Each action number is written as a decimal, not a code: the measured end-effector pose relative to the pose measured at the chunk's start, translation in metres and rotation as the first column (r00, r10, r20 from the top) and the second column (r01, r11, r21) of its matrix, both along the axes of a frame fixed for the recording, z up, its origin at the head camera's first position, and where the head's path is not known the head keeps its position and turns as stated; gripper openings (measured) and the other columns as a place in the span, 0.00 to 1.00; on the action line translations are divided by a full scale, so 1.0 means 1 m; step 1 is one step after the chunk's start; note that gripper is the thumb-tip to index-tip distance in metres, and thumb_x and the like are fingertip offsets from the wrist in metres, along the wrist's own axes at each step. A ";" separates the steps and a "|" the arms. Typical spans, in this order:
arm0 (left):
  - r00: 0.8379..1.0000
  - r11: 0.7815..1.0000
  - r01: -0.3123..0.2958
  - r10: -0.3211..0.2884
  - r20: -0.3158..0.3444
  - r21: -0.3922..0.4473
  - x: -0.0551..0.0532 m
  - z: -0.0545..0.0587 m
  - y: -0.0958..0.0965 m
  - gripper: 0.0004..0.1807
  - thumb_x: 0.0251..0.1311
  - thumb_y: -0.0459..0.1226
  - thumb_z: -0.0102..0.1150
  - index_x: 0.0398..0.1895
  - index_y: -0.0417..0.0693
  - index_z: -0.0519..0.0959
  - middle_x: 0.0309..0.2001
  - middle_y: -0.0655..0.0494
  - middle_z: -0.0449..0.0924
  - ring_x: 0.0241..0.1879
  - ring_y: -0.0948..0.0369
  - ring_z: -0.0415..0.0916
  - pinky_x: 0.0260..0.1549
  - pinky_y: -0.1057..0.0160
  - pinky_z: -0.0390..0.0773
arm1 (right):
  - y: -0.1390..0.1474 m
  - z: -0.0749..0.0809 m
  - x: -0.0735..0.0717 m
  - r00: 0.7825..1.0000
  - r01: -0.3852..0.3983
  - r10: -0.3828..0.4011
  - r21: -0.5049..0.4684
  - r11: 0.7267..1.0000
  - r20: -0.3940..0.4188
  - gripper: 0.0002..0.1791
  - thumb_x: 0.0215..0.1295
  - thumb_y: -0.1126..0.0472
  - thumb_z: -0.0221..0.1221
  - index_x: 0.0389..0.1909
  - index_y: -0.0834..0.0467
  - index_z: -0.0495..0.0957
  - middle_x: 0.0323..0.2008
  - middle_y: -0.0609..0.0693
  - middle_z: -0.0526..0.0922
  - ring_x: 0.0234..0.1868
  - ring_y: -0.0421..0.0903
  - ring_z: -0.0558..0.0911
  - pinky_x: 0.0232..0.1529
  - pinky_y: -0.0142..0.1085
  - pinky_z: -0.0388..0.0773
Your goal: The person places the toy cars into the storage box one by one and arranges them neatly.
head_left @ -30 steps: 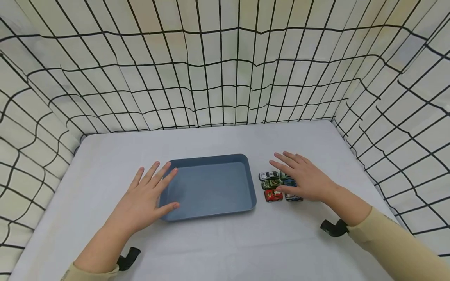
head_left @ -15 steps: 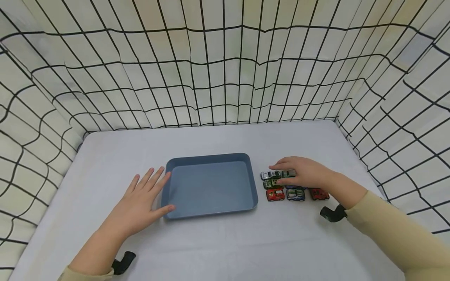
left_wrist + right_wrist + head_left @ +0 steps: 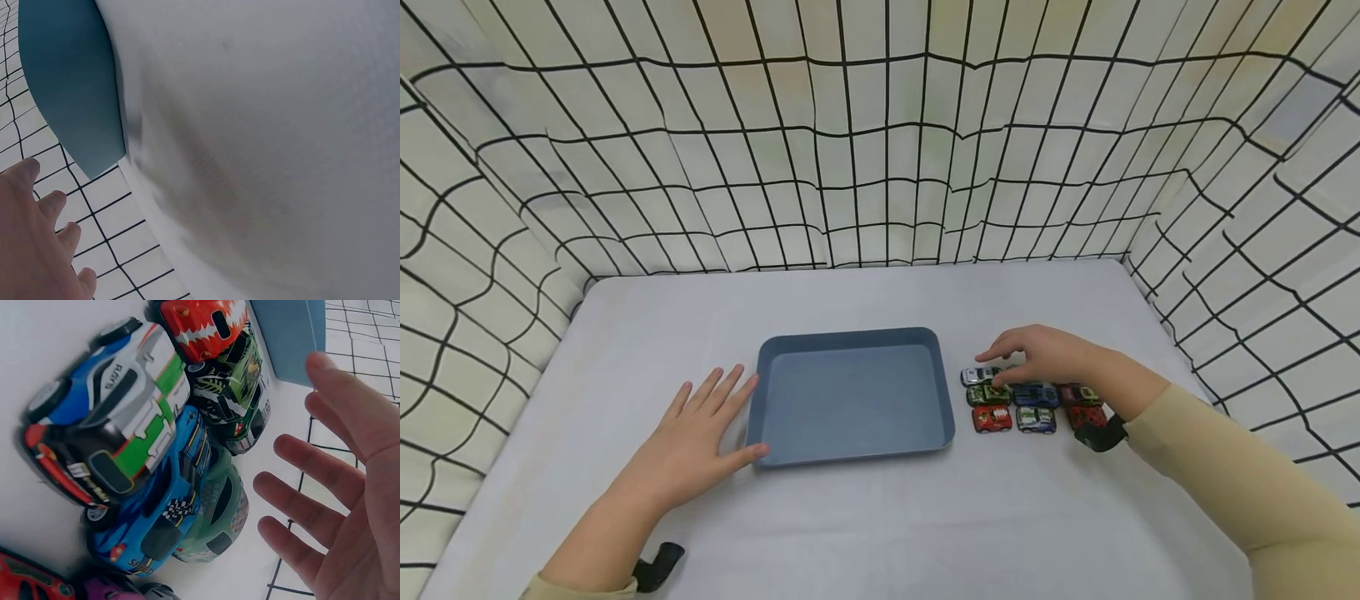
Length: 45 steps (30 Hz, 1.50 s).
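Observation:
My left hand (image 3: 688, 454) is held flat with fingers spread, at the left edge of the blue-grey tray (image 3: 850, 400). Nothing is in it. My right hand (image 3: 1048, 354) hovers over the far rows of several toy cars standing in rows, its fingers slightly bent, and holds nothing. Nearest its fingertips are a silver car (image 3: 977, 376) and a camouflage-green car (image 3: 988, 394). A light green car (image 3: 219, 506) shows in the right wrist view beside a blue car (image 3: 162, 506). The near row has a red car (image 3: 992, 418) and a white-and-blue car (image 3: 1036, 420).
White cloth (image 3: 865, 525) covers the table. Black grid netting (image 3: 887, 167) over white sheeting encloses the back and sides. A dark red car (image 3: 1086, 417) sits at the right end, partly covered by the black wrist mount (image 3: 1101, 435).
My right hand has lowered over the cars, its spread fingers bending and drawing together, then parting a little. My left hand has drawn slightly left from over the tray.

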<state>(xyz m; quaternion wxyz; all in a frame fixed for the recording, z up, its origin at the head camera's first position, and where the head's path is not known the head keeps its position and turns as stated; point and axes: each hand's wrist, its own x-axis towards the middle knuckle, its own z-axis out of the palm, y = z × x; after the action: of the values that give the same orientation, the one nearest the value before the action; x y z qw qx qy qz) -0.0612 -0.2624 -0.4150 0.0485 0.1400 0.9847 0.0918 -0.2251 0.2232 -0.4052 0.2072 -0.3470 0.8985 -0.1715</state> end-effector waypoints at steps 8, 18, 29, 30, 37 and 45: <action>0.999 1.000 -0.001 0.001 0.032 -0.001 0.000 -0.007 0.002 0.54 0.59 0.71 0.50 0.80 0.52 0.50 0.79 0.44 0.45 0.77 0.42 0.41 0.70 0.33 0.40 | -0.004 -0.004 -0.010 0.998 -0.029 0.027 0.032 0.999 0.053 0.23 0.63 0.46 0.66 0.58 0.45 0.82 0.55 0.41 0.81 0.52 0.44 0.79 0.56 0.49 0.77; 0.999 1.000 -0.011 0.010 0.045 0.001 0.001 -0.009 0.003 0.55 0.57 0.74 0.46 0.79 0.51 0.51 0.78 0.43 0.47 0.76 0.41 0.42 0.70 0.34 0.40 | -0.008 -0.009 -0.013 0.998 -0.031 0.026 0.079 0.996 0.058 0.20 0.63 0.50 0.67 0.56 0.45 0.83 0.51 0.39 0.83 0.48 0.39 0.80 0.53 0.42 0.79; 0.999 1.000 -0.018 0.019 0.038 -0.017 0.002 -0.010 0.004 0.57 0.55 0.75 0.48 0.80 0.50 0.51 0.78 0.43 0.47 0.76 0.41 0.43 0.70 0.34 0.40 | -0.013 -0.007 -0.014 0.998 -0.044 0.041 0.086 0.995 0.041 0.19 0.64 0.52 0.67 0.55 0.47 0.84 0.50 0.41 0.84 0.46 0.40 0.80 0.51 0.42 0.80; 0.999 1.000 -0.019 0.020 0.038 -0.019 0.002 -0.010 0.004 0.57 0.55 0.75 0.48 0.80 0.50 0.51 0.78 0.43 0.47 0.76 0.41 0.43 0.70 0.34 0.40 | -0.013 -0.008 -0.014 0.999 -0.045 0.042 0.091 0.995 0.034 0.19 0.64 0.52 0.67 0.55 0.47 0.84 0.50 0.41 0.84 0.46 0.40 0.80 0.51 0.42 0.80; 0.999 1.000 -0.024 0.025 0.044 -0.015 0.002 -0.009 0.004 0.58 0.55 0.74 0.49 0.79 0.49 0.51 0.78 0.42 0.47 0.76 0.41 0.42 0.71 0.34 0.40 | -0.016 -0.010 -0.010 1.000 -0.017 0.018 0.100 0.995 -0.004 0.18 0.64 0.54 0.67 0.55 0.47 0.84 0.53 0.44 0.84 0.53 0.46 0.81 0.58 0.48 0.77; 0.999 1.000 -0.022 0.023 0.048 -0.019 0.001 -0.008 0.004 0.59 0.54 0.75 0.49 0.79 0.49 0.51 0.78 0.42 0.47 0.76 0.41 0.43 0.71 0.34 0.40 | -0.020 -0.014 -0.010 0.999 -0.008 0.012 0.119 0.993 -0.035 0.19 0.65 0.56 0.65 0.57 0.45 0.83 0.53 0.46 0.83 0.54 0.47 0.80 0.57 0.48 0.77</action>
<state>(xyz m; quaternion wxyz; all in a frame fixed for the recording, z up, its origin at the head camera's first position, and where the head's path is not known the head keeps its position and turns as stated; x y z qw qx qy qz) -0.0600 -0.2579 -0.4227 0.0724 0.1260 0.9856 0.0863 -0.2348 0.2035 -0.4191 0.2124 -0.3415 0.9088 -0.1107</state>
